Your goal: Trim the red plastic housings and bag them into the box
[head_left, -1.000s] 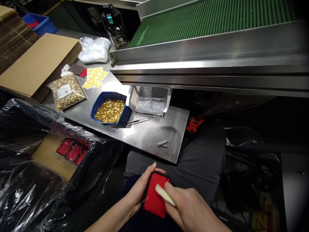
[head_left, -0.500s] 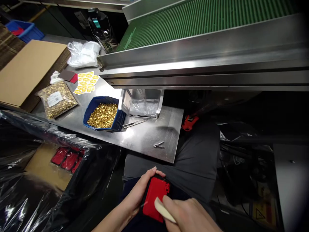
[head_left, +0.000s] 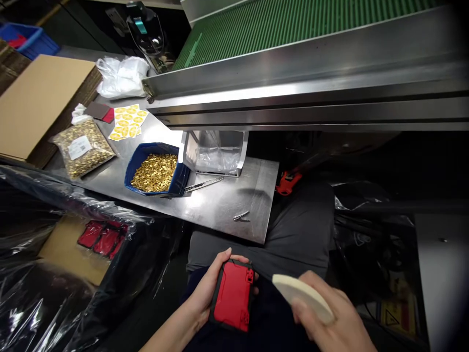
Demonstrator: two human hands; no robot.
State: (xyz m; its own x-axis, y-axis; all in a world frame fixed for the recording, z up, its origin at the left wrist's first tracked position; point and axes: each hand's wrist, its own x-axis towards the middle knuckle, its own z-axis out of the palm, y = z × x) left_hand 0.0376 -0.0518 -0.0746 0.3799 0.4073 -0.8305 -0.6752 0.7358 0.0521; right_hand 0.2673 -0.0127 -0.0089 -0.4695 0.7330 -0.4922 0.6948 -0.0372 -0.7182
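A red and black rectangular case [head_left: 232, 297], like a rugged phone case, lies in my left hand [head_left: 205, 292] above my lap, its red face up. My fingers wrap round its far edge and my thumb runs along its left side. To the right, apart from the case, my right hand [head_left: 330, 318] grips a flat cream-coloured disc [head_left: 302, 296], perhaps a felt pad, tilted on edge between thumb and fingers. More red and black pieces [head_left: 104, 238] lie in a plastic-lined box [head_left: 73, 249] at the lower left.
On the metal table [head_left: 216, 210] stand a blue bin of small gold pieces [head_left: 156, 172] and a clear-fronted bin [head_left: 218, 156]. Tweezers [head_left: 204, 184], a small metal tool [head_left: 241, 215], a bag of gold pieces [head_left: 84, 149] and sticker sheets [head_left: 128, 121] lie there. A green conveyor [head_left: 293, 34] runs behind.
My right hand has lifted the disc off the case and moved it to the right. The case's red face is now uncovered in my left hand. The view has shifted slightly.
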